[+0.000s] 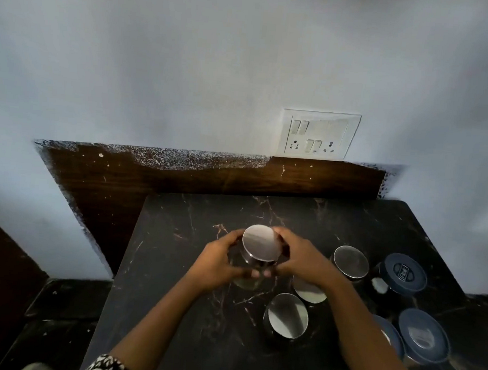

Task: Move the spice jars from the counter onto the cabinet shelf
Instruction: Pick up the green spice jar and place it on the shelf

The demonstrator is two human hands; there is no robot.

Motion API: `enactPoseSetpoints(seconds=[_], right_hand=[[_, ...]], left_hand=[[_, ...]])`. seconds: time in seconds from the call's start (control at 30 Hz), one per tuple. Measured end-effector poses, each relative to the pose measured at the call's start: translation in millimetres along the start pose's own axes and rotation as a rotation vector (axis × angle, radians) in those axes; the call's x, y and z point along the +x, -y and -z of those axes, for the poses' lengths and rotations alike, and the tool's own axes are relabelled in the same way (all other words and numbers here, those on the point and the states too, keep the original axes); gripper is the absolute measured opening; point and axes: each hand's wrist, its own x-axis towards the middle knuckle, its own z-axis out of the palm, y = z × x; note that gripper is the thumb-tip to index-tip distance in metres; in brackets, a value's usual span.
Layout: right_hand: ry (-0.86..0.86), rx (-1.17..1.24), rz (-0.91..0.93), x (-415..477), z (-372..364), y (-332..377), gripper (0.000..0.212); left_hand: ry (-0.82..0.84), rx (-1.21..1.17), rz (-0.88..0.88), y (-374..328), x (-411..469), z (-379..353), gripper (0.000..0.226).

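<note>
A glass spice jar with a round steel lid [260, 242] is near the middle of the dark marble counter [187, 283], tilted slightly. My left hand [218, 263] grips its left side and my right hand [301, 259] grips its right side, fingers curled round the glass. Three more steel-lidded jars stand to the right: one [350, 262] behind my right wrist, one [308, 291] partly hidden under that wrist, and one [287, 315] nearer the front. No cabinet shelf is in view.
Three blue-lidded containers stand at the counter's right: one [404, 274] further back, two [422, 336] [391, 336] near the front. A wooden backboard [208, 175] and a white wall with a switch and socket plate [319, 135] lie behind. A lower dark ledge [64, 302] sits at the left.
</note>
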Motion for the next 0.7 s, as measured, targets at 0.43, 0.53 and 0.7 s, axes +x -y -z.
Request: enactPoseSetpoints(seconds=[0.43, 0.53, 0.7], right_hand=[[-0.034, 0.531, 0.286, -67, 102, 49, 0.082], [-0.069, 0.585, 0.313, -75, 109, 50, 0.083], [-0.252, 0.619, 0.335, -83, 128, 50, 0.087]], left_hand=[[-0.192, -0.658, -0.208, -156, -1, 21, 0.086], [-0.209, -0.685, -0.222, -183, 3, 9, 0.083], [-0.220, -0.448, -0.210, -221, 6, -16, 0.073]])
